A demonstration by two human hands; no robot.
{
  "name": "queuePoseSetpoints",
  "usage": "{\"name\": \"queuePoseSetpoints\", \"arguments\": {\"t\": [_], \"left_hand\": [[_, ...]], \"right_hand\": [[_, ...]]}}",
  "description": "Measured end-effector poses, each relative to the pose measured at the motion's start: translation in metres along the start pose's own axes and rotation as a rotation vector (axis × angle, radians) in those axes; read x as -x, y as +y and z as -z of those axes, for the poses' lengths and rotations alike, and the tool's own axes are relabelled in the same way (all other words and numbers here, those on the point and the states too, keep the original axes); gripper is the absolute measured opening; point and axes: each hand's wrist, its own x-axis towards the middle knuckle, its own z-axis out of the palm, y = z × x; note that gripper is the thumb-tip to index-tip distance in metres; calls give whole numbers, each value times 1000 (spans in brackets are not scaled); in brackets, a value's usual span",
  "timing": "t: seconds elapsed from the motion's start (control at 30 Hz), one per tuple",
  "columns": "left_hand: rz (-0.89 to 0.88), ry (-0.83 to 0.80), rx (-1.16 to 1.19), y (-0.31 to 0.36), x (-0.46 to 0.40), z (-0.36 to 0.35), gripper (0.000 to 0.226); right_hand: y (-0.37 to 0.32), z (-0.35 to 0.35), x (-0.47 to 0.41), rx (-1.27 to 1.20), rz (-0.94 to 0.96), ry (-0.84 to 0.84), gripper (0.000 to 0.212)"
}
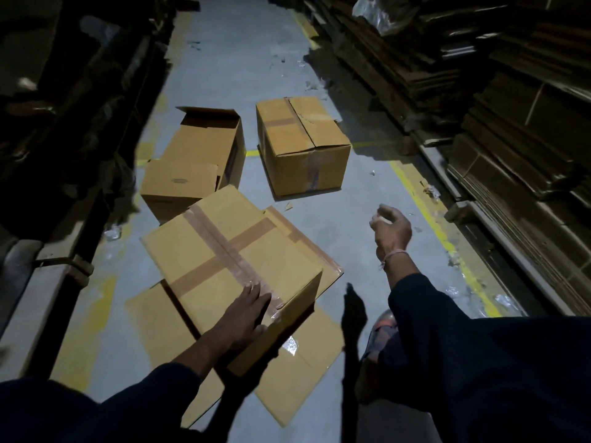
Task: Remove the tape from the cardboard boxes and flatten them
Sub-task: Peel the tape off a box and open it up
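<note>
left hand (244, 318): closest thing to the camera, dark sleeve behind it. It lies flat on the near edge of the nearest taped box (230, 263), fingers straight and spread over the tape, pressing rather than gripping.

nearest taped box: sealed and tilted, with brown tape (224, 251) crossing on top in an X-ish pattern. It sits on top of flattened cardboard (297, 356) spread on the floor.

right hand (391, 230): up in the air to the right of that box, touching no box. Fingers are curled in and there's something small and pale at the fingertips, can't tell what it is. A thin pale band sits on the wrist.

open box (204, 145): farther back on the left, flaps up, a smaller box (179, 187) right against its front.

sealed box (302, 145): back right, well apart from the hands, tape running down its top seam and front.

floor (240, 59): grey concrete with yellow lines, bits of clear tape scraps scattered about.

sides: dark stacks of flat cardboard (511, 123) along the right, dim shelving on the left.
</note>
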Motion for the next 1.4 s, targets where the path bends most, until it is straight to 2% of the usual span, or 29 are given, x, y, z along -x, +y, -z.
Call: {"name": "queuePoseSetpoints", "arguments": {"t": [0.07,0.2,0.43,0.57,0.7,0.77,0.83,0.97,1.1,1.2,1.3,1.33,1.4], "left_hand": [[12,-12,13,-2,-1,-1,79],[11,-6,34,-3,0,-3,80],[25,-12,56,-7,-2,-7,82],[31,-14,56,-6,-1,-7,81],[30,-11,69,-6,-1,-7,82],[39,-20,54,-6,-3,-8,82],[41,-26,55,-6,-3,-8,82],[30,-26,60,-5,-1,-4,81],[43,-42,21,0,1,0,89],[89,-49,10,1,7,0,101],[163,-45,50,-4,13,-4,114],[185,-52,66,-6,15,-5,118],[207,-66,87,-8,20,-6,123]], "right_hand": [[5,2,0,-52,-24,9,29],[6,4,7,-79,-21,-86,29],[8,4,11,57,7,-212,5],[1,4,5,151,-17,-291,18],[-8,-3,-1,162,-25,-362,13],[-13,-6,-2,209,12,-371,32],[-16,-8,-3,281,56,-344,41],[-15,-9,-5,287,91,-259,43],[-13,-12,8,265,60,-268,36],[-6,-20,34,310,17,-363,28],[11,-35,70,440,3,-582,21],[20,-42,83,516,26,-670,25],[39,-56,107,775,180,-866,46]]}}
